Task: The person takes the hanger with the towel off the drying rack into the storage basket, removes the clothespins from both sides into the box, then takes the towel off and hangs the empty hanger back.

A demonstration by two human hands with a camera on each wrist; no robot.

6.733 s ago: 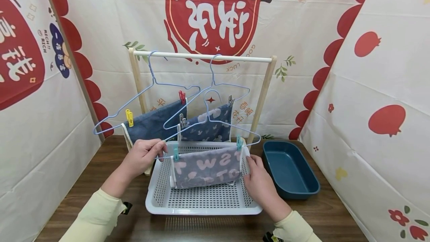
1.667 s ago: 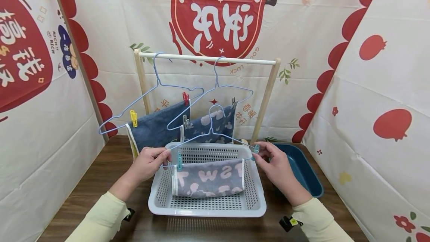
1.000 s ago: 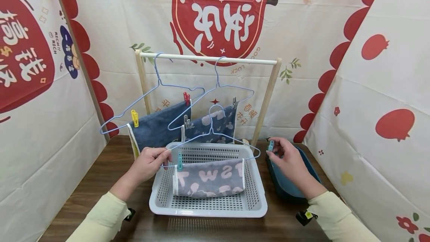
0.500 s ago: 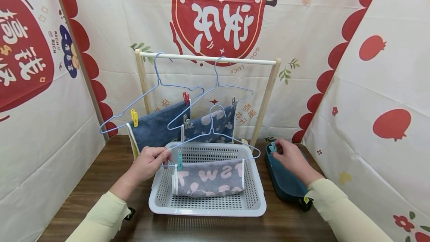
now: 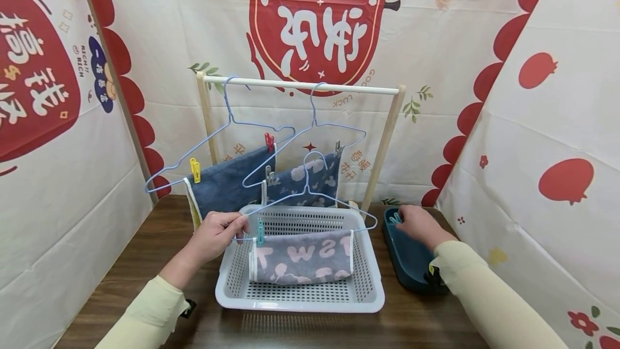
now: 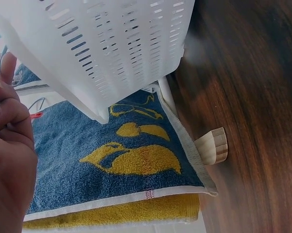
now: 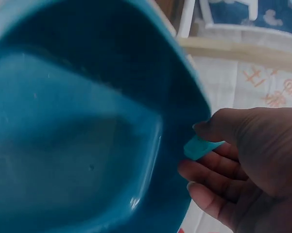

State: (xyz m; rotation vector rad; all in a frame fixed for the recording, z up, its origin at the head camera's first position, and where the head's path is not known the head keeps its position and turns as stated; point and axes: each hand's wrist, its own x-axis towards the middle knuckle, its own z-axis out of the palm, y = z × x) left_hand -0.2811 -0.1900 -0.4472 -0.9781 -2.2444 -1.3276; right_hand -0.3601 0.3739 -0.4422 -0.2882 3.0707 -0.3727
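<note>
Three pale blue wire hangers are in view. Two hang from the white rail of the wooden drying rack [image 5: 300, 85], each carrying one blue towel. The third wire hanger [image 5: 310, 198] is gripped at its left end by the left hand [image 5: 218, 233], fingers curled round the wire, above the white perforated plastic basket [image 5: 300, 298]. One grey-lilac towel with white letters [image 5: 300, 255] hangs from this hanger into the basket, fixed by a single teal clothes peg [image 5: 260, 230] at its left corner; its right corner bears no peg.

The right hand [image 5: 416, 225] sits over the near end of the one dark teal plastic tray [image 5: 411, 263], just right of the basket, and pinches a second teal clothes peg [image 7: 201, 147] between thumb and fingers, inside the tray's rim.

Four more pegs sit on the hung towels: one yellow [image 5: 195, 169], one red [image 5: 268, 142] and two grey [image 5: 268, 176]. Basket and tray stand on the dark wooden table [image 5: 145, 263].
</note>
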